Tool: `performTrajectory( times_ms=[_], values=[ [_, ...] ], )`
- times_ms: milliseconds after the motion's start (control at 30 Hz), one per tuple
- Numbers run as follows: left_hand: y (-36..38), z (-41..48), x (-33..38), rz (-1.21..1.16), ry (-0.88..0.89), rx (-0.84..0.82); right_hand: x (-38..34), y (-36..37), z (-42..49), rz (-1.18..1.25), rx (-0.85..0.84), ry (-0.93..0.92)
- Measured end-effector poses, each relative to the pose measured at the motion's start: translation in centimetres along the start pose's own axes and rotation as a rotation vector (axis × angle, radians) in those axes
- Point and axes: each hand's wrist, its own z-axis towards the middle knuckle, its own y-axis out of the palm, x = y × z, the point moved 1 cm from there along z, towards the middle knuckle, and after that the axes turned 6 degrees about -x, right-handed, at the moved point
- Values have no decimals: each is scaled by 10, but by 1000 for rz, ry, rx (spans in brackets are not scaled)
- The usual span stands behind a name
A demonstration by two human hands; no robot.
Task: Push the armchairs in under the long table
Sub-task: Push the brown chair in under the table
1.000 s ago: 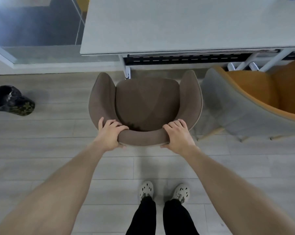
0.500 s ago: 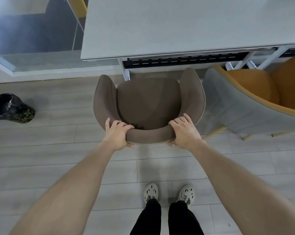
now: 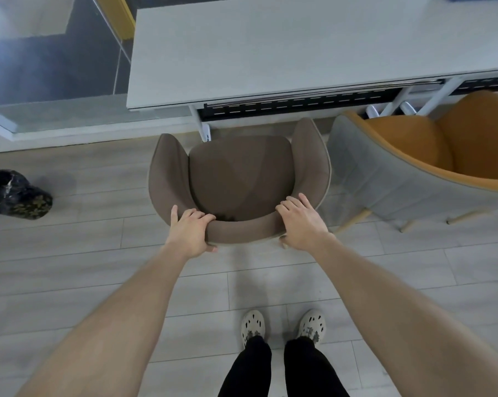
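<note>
A brown armchair (image 3: 240, 173) stands in front of me, facing the long light grey table (image 3: 299, 47), its front edge close to the table's near edge. My left hand (image 3: 191, 231) grips the left part of the chair's backrest, fingers curled over the top. On the right part of the backrest rests my right hand (image 3: 300, 222), fingers over the rim and thumb behind. A second armchair (image 3: 408, 164), grey outside and orange inside, sits to the right, angled and partly under the table.
A white table leg (image 3: 203, 127) stands just behind the brown chair's left arm. A black bag (image 3: 14, 193) lies on the wood floor at the left. My feet in pale shoes (image 3: 282, 328) are behind the chair. A glass partition runs at the far left.
The brown chair has slid forward toward the table with both hands on its backrest, and I have stepped closer behind it.
</note>
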Motion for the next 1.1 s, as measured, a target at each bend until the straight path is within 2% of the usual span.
performTrajectory(
  times_ms=[167,267,367,600,867,1100],
  values=[
    [-27,-12,31,-49,52,-41,29,-13,-50,93,35,18],
    [-47,-17,75,-122,97,-69,66,-24,-86,206,30,111],
    [-71,-9,138,-77,147,-52,120,-29,-131,246,50,183],
    [-116,26,357,75,263,6,298,-2,-265,351,141,395],
    [-106,37,654,137,413,-15,511,66,-454,490,88,613],
    [-133,87,839,208,501,-13,665,80,-532,536,132,709]
  ],
)
